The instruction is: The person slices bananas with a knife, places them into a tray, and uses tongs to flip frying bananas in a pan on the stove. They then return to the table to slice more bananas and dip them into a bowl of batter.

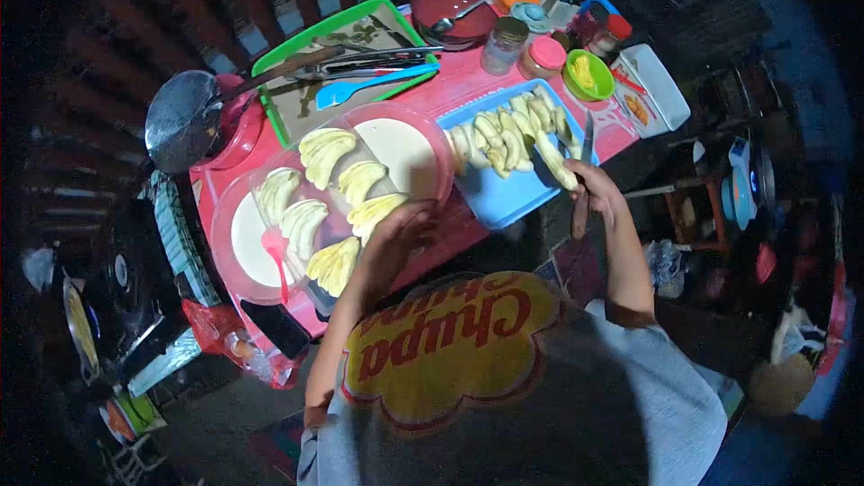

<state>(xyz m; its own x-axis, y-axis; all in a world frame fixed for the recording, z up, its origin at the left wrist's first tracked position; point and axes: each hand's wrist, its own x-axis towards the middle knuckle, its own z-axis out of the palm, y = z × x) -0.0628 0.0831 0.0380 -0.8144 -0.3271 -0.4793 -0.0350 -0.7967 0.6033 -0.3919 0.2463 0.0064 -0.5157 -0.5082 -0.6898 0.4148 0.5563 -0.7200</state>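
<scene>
My right hand is closed around a knife, its blade pointing away from me and its handle sticking out below. The same fingers pinch the near end of a peeled banana over the blue tray. More peeled bananas lie in that tray. My left hand is beside a sliced, fanned-out banana, its fingers loosely extended and partly in shadow. Several other banana fans lie between two round containers of pale batter.
A green-rimmed tray holds utensils and a blue spatula. A dark pan stands at the left. Jars, a green bowl and a white container line the far right. A phone lies at the near edge.
</scene>
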